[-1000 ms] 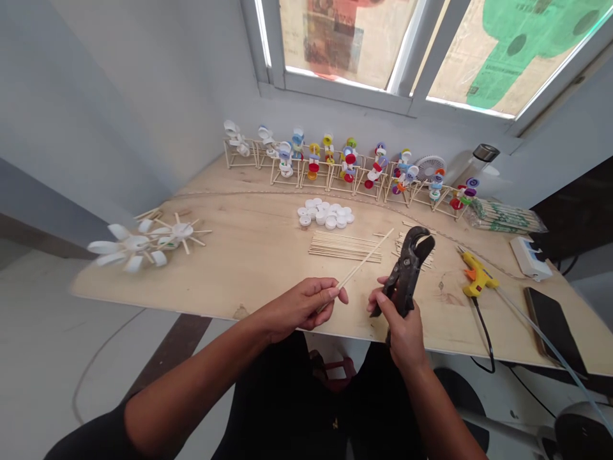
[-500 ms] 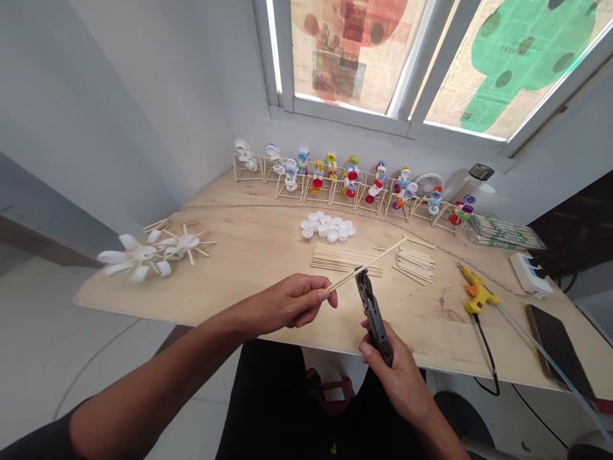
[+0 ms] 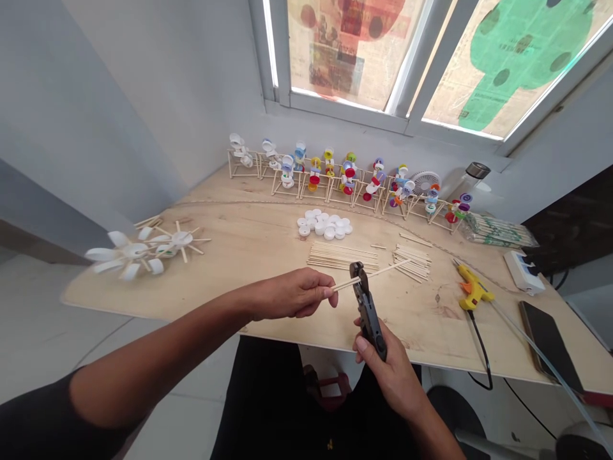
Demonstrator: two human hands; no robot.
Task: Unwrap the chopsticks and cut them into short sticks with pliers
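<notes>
My left hand (image 3: 294, 294) pinches a thin wooden stick (image 3: 371, 276) near one end, and the stick points to the right, over the table. My right hand (image 3: 387, 377) is wrapped around the handles of a black hand cutter (image 3: 366, 313), held upright. The cutter's jaws sit on the stick a short way beyond my left fingertips. The stick's far end lies above a loose stack of short sticks (image 3: 412, 263). The cutter's blades are seen edge-on, so how far they bite is hidden.
A plywood board (image 3: 421, 319) carries white bottle caps (image 3: 323, 223), a stick bundle (image 3: 342, 255), and a row of cap-and-stick models (image 3: 335, 176). A cap pinwheel (image 3: 138, 252) lies left. A yellow glue gun (image 3: 472, 287), power strip (image 3: 524, 271) and phone (image 3: 548, 338) lie right.
The cutter has swung from a wide-faced view, clear of the stick, to edge-on with its jaws on the stick. The stick has levelled out, and the view has shifted slightly.
</notes>
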